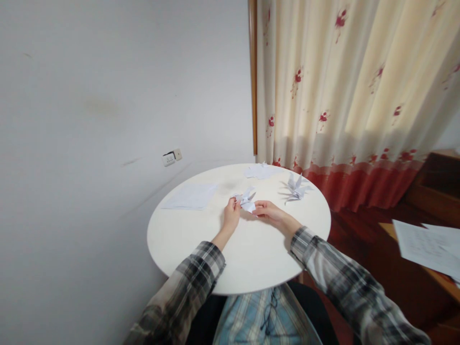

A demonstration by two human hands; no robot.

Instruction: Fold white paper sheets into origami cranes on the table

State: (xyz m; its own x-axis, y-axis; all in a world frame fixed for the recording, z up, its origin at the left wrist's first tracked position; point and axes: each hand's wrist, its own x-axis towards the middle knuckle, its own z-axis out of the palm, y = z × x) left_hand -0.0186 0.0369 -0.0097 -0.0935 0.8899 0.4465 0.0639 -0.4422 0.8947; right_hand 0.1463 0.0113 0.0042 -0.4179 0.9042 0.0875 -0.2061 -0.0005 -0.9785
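A white folded paper crane is held just above the round white table, between both hands. My left hand pinches its left side, fingers closed. On the other side, my right hand grips the lower right part of the crane between thumb and fingers. Parts of the paper are covered by the fingertips. Several more folded paper cranes stand clustered on the table to the right of my right hand.
The round table stands close to the wall. Flat white sheets lie at its left, more paper pieces at its far edge. A wall socket is behind. Right of the table, papers rest on wooden furniture.
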